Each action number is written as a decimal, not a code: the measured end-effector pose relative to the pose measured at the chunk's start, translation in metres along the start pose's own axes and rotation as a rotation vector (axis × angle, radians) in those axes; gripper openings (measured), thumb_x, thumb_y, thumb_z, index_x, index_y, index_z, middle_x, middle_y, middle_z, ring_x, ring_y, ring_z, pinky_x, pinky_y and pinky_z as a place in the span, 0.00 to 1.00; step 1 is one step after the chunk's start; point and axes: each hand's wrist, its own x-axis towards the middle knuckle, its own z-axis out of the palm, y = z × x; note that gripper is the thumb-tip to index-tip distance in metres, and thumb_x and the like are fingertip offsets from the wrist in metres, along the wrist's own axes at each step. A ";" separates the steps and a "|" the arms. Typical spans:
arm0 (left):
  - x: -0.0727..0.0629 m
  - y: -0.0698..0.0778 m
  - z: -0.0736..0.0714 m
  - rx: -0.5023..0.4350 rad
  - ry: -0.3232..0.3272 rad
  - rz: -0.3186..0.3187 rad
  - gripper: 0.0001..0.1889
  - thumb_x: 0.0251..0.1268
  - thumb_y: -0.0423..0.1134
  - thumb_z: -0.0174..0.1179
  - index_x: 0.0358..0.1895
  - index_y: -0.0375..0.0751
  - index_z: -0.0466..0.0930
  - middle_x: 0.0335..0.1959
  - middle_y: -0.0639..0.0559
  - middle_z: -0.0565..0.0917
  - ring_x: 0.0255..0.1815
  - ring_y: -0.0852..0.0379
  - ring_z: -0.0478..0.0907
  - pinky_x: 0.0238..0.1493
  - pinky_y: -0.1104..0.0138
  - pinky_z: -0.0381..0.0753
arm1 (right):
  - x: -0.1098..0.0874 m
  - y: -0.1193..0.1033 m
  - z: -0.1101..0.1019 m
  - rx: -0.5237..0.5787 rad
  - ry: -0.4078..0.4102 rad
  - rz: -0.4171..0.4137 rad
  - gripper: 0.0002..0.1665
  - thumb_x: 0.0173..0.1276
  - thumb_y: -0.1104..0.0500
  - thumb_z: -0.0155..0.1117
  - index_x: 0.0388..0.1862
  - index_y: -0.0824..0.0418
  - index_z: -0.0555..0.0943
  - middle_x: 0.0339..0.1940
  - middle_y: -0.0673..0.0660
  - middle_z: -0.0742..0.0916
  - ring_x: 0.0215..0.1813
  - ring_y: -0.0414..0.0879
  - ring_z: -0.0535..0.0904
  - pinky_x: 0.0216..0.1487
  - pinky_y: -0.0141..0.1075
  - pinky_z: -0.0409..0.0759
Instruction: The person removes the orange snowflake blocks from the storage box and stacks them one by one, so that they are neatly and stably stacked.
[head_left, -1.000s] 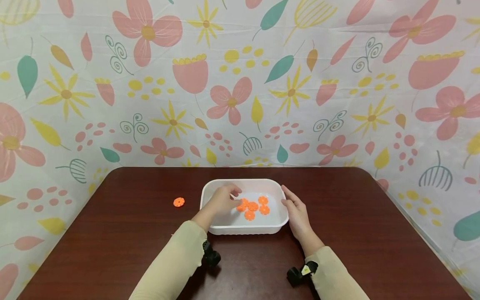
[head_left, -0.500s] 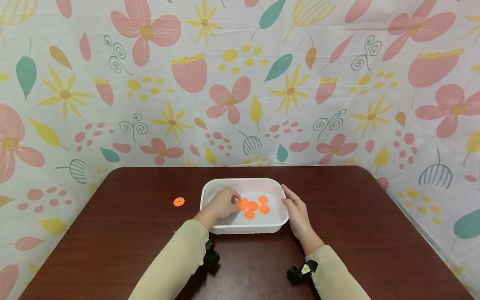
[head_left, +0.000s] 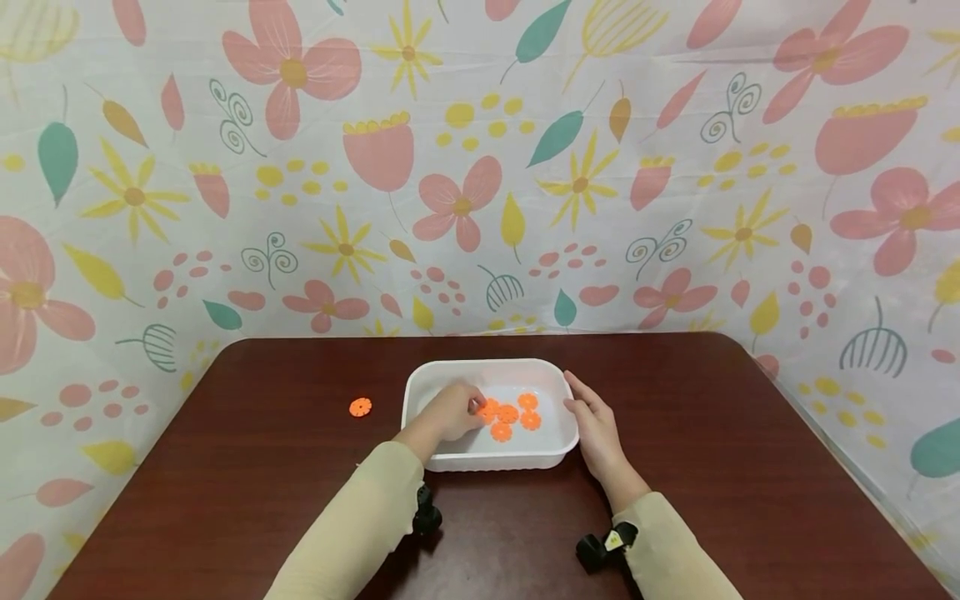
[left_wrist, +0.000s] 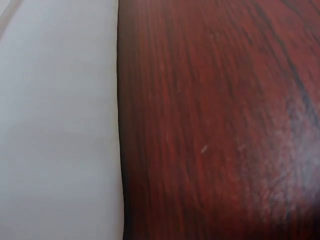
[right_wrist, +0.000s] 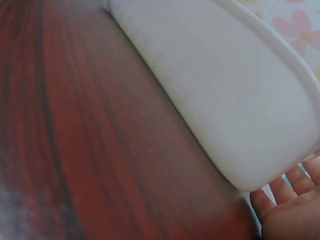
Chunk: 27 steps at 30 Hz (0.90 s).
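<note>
A white plastic tray [head_left: 491,461] stands on the table, with several orange notched discs [head_left: 507,414] lying in its middle and right part. My left hand [head_left: 450,410] reaches into the tray over the near left rim. Its thumb and fingers are curled in at the left edge of the discs and appear to pinch one, mostly hidden by the fingers. With my right hand [head_left: 597,429] I hold the tray's right end, thumb at the rim and fingers along the outside. In the right wrist view, the fingers [right_wrist: 280,191] touch the tray's outer wall [right_wrist: 230,100].
A single orange disc [head_left: 361,407] lies on the dark wooden table [head_left: 262,483], left of the tray. Behind the table's far edge hangs a flower-patterned cloth [head_left: 465,100]. The left wrist view shows only the tray's wall [left_wrist: 60,120] and tabletop [left_wrist: 215,120].
My left fingers have curled in from a looser, more spread pose at the discs' left edge. The right hand, the tray and the disc on the table stay in place.
</note>
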 end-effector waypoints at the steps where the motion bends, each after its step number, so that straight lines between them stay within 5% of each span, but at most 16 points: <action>1: 0.000 0.000 0.000 -0.003 -0.002 -0.002 0.13 0.58 0.36 0.65 0.46 0.39 0.81 0.30 0.52 0.75 0.32 0.58 0.69 0.37 0.68 0.70 | 0.000 0.000 0.000 -0.001 0.000 0.001 0.29 0.72 0.64 0.44 0.72 0.54 0.63 0.74 0.50 0.65 0.76 0.44 0.55 0.73 0.40 0.58; 27: -0.002 -0.001 -0.001 -0.055 -0.038 -0.021 0.11 0.57 0.30 0.62 0.43 0.36 0.74 0.34 0.49 0.73 0.34 0.57 0.68 0.40 0.67 0.70 | -0.001 -0.001 -0.001 0.007 -0.001 0.009 0.29 0.72 0.64 0.44 0.72 0.55 0.62 0.74 0.51 0.64 0.75 0.43 0.56 0.74 0.41 0.57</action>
